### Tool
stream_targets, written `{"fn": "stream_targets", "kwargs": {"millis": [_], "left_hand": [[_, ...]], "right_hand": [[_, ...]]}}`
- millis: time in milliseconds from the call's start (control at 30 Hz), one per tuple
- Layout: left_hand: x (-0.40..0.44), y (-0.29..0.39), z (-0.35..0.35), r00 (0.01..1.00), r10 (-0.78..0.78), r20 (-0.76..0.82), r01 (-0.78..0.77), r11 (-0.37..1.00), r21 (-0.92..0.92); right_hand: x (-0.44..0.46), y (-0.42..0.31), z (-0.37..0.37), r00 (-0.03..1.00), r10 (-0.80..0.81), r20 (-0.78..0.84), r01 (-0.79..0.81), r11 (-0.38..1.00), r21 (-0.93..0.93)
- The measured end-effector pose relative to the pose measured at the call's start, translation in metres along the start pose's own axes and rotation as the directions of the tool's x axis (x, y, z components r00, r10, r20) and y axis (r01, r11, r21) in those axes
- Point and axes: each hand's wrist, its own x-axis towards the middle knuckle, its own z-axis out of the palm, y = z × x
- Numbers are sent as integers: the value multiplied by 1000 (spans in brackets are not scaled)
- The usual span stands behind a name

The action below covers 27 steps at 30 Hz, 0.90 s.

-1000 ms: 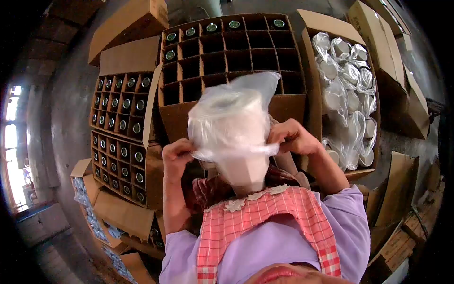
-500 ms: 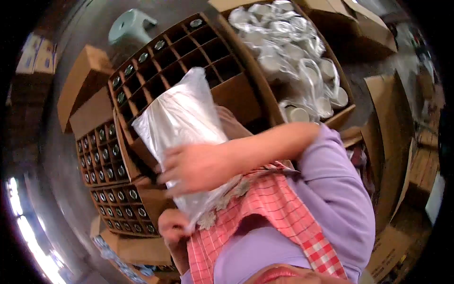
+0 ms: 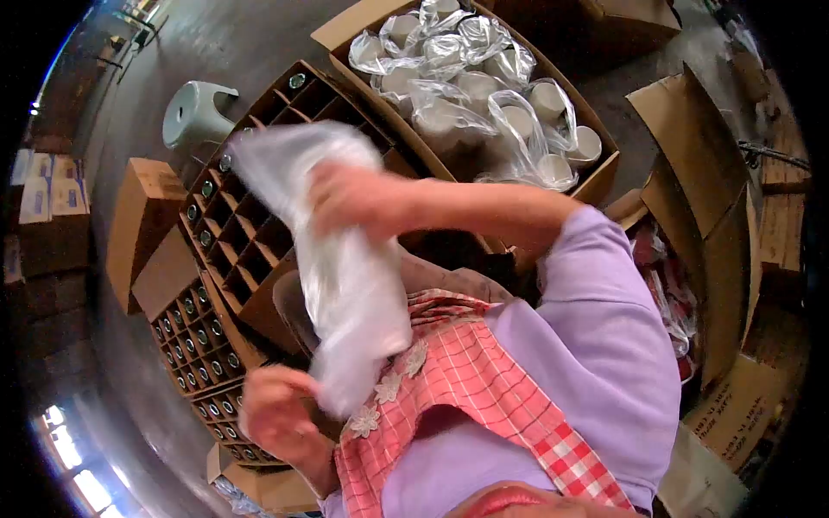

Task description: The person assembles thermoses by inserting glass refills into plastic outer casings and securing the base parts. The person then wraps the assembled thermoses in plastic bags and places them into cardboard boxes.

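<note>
A clear-white plastic bag [image 3: 350,285], blurred by motion, lies across my lap and apron. My right hand [image 3: 358,203] is over its upper part with fingers curled on the plastic; blur hides exactly how much it grips. At the bag's lower end, my left hand [image 3: 281,414] has its thumb and fingers pinched at the bag's edge. Beyond the bag stands a divided carton [image 3: 237,233] with a few glass jars or bottles in its cells, partly covered by the bag.
An open carton [image 3: 604,177] of plastic-wrapped pale cups [image 3: 518,121] stands at the upper right. Smaller divided cartons with several bottles [image 3: 194,341] are at the left. A pale green stool [image 3: 194,112] stands behind. Open cardboard flaps [image 3: 691,155] rise at the right.
My right hand has moved up along the bag toward its far end, and the bag has turned more upright. My left hand has shifted left. The view has also tilted.
</note>
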Motion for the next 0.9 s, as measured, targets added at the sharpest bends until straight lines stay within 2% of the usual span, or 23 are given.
{"fn": "stream_targets", "kwargs": {"millis": [33,67,100,133,200,233,300,367,433,533,633,767,900], "left_hand": [[-1,-11,-6,985,-157,-67,145,976,-161],[-1,-26,-17,973,-223,-49,209,956,-207],[-3,-42,-26,957,-289,-23,275,928,-251],[-6,-55,-30,932,-362,1,342,881,-327],[-14,-77,-33,874,-483,59,452,761,-465],[-17,-86,-32,860,-506,70,479,750,-455],[-17,-100,-28,829,-552,92,532,725,-437],[-13,-107,-21,808,-577,120,566,705,-427],[-14,-114,-17,788,-601,130,596,695,-403],[-12,-123,-11,748,-647,149,640,641,-424],[-17,-130,-18,732,-663,158,661,633,-404],[-21,-141,-21,709,-696,115,672,618,-408],[-24,-153,-23,675,-727,123,699,579,-419]], "right_hand": [[-37,21,-3,926,241,-290,-222,970,97],[-72,22,-31,858,398,-323,-260,881,394],[-103,25,-50,718,574,-393,-329,778,536],[-133,29,-64,532,709,-463,-407,693,595],[-188,36,-80,199,825,-529,-586,533,611],[-213,38,-80,93,833,-546,-697,446,561],[-257,43,-71,-38,821,-570,-892,230,390],[-291,48,-55,-93,816,-571,-983,17,184],[-311,52,-38,-126,824,-552,-989,-145,10],[-325,69,-17,-171,833,-525,-931,-311,-189],[-344,79,-3,-278,827,-489,-835,-459,-302],[-370,78,12,-369,816,-444,-717,-554,-423],[-386,86,27,-383,834,-397,-641,-550,-536]]}}
